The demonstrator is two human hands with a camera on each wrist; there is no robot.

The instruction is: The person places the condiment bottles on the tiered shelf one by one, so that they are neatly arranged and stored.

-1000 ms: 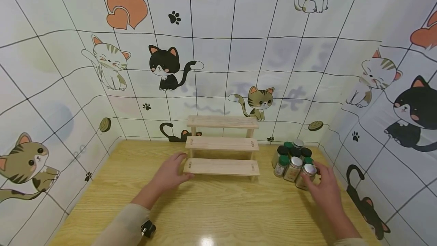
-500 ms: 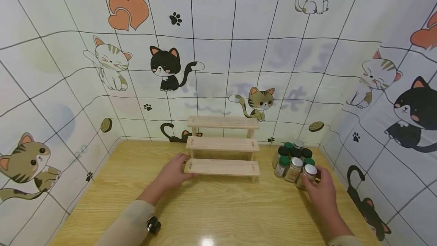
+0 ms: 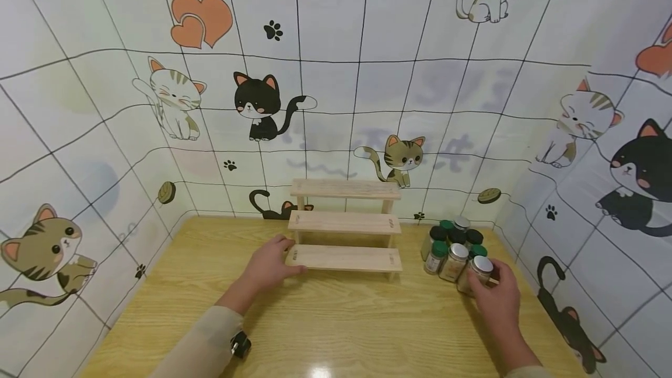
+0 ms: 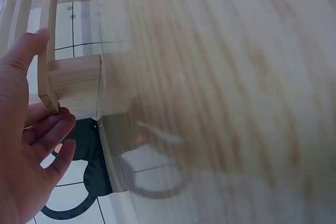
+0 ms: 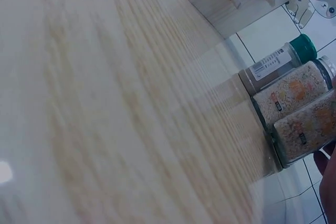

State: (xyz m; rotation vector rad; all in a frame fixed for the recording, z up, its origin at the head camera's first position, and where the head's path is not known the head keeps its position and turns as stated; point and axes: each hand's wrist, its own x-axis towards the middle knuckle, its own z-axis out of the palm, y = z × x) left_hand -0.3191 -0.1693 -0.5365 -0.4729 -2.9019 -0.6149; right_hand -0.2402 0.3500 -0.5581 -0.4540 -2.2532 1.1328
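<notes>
A three-step wooden rack (image 3: 343, 223) stands at the back of the wooden table (image 3: 325, 319). My left hand (image 3: 287, 256) holds the left end of its lowest step, thumb behind and fingers in front. The left wrist view shows that hand (image 4: 48, 80) round the corner of the rack (image 4: 73, 85). Right of the rack stands a cluster of several spice jars (image 3: 451, 241) with green, black and silver lids. My right hand (image 3: 485, 280) grips the nearest silver-lidded jar (image 3: 476, 270). The right wrist view shows this jar (image 5: 307, 127) full of pale seasoning, with a fingertip (image 5: 328, 163) beside it.
Walls papered with cartoon cats close the table in at the back, left and right (image 3: 588, 179). The jars stand close to the right wall. A small dark device (image 3: 240, 345) sits at my left wrist. Bare tabletop lies in front of the rack.
My left hand has slid right onto the end of the lowest step. My right hand has closed round the silver-lidded jar at the front of the cluster.
</notes>
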